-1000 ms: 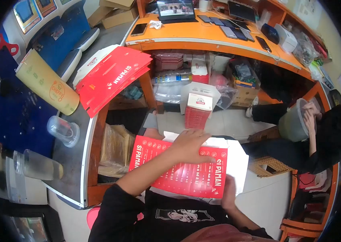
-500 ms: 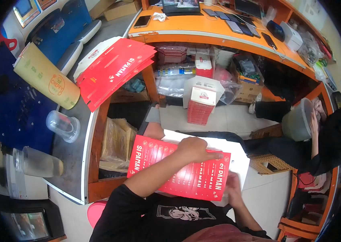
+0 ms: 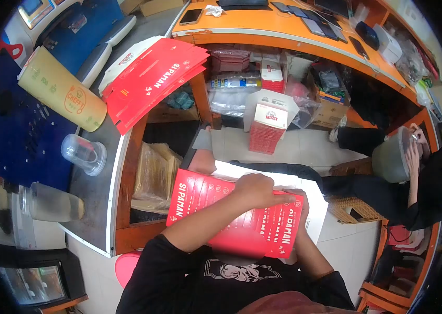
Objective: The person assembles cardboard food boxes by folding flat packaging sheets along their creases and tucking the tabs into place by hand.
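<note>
A fanned bundle of flat red cardboard boxes (image 3: 202,197), printed SIPAMAN, rests over my lap with white sheet parts (image 3: 316,201) showing beyond its far and right edges. My left hand (image 3: 256,191) lies across its far edge, fingers bent over it and thumb stretched toward the right corner. At that corner my right hand (image 3: 300,205) is curled around the right edge, partly hidden behind the red card. Beyond the lap, a tall stack of folded red-and-white boxes (image 3: 269,131) stands on the floor.
More flat red boxes (image 3: 153,78) lie on the grey counter (image 3: 93,209) beside a yellowish CHEFFY cup (image 3: 64,90), a clear plastic cup (image 3: 84,154) and a clear container (image 3: 53,204). Phones lie on the orange desk (image 3: 262,21). At right, another person's hands hold a bucket (image 3: 391,157).
My right hand has moved up along the right edge of the bundle to its far corner. My left hand stays on top. The view has shifted slightly; the other person's hands have moved on the bucket.
</note>
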A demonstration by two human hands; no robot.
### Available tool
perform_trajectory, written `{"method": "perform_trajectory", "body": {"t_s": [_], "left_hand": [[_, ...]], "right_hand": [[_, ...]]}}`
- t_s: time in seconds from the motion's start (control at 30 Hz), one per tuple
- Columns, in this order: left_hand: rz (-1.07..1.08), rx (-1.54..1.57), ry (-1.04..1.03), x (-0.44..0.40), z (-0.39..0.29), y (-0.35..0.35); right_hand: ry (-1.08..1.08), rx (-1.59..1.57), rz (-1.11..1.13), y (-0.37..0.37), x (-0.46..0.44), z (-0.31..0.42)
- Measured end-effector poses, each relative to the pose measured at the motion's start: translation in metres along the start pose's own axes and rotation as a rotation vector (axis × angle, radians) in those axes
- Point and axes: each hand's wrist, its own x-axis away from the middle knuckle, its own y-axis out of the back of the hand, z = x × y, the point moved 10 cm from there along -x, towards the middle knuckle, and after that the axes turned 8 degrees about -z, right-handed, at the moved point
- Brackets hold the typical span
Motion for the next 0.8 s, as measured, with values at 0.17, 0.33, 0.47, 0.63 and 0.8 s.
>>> {"method": "perform_trajectory", "body": {"t_s": [0.17,0.33,0.47,0.63,0.8], "left_hand": [[-0.333,0.310,-0.106,-0.002,0.025,0.035],[-0.923,0.231,0.225,0.067,0.167,0.128],[-0.497,0.975,0.335,0.083,0.259,0.046],[-0.398,1.724,-0.057,0.104,0.243,0.010],[-0.480,1.715,0.038,0.110,0.250,-0.003]], "right_hand": [[0.047,0.155,0.080,-0.008,-0.010,0.023],[0.061,0.200,0.110,0.004,-0.016,0.021],[0.203,0.347,0.213,-0.025,-0.032,0.054],[-0.221,0.189,0.537,-0.053,-0.043,0.032],[-0.113,0.251,0.325,-0.030,-0.036,0.028]]}}
